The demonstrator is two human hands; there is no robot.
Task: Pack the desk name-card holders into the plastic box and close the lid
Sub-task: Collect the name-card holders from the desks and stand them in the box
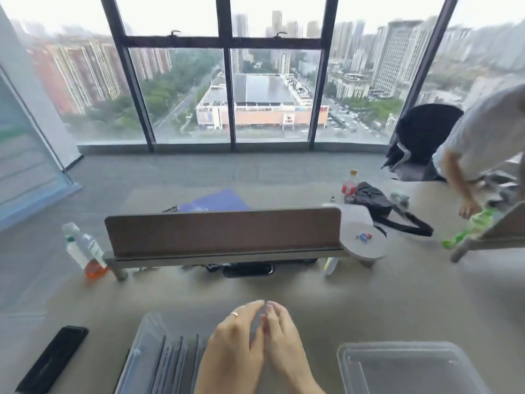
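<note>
A clear plastic box (143, 334) stands at the near edge of the desk, left of centre, with several name-card holders (176, 356) upright in a row inside it. Above its right part, my left hand (235, 336) and my right hand (279, 334) meet, and together they pinch a thin clear name-card holder (262, 314) seen edge-on between the fingertips. A ring shows on my left hand. The clear lid (403, 365) lies flat on the desk to the right, apart from the box.
A brown desk divider (224, 234) crosses the middle. A tilted bottle with orange liquid (85, 251) lies at its left end. A black flat case (54, 356) sits near left. A black bag (377, 206) and another person's arm (460, 180) are at the far right.
</note>
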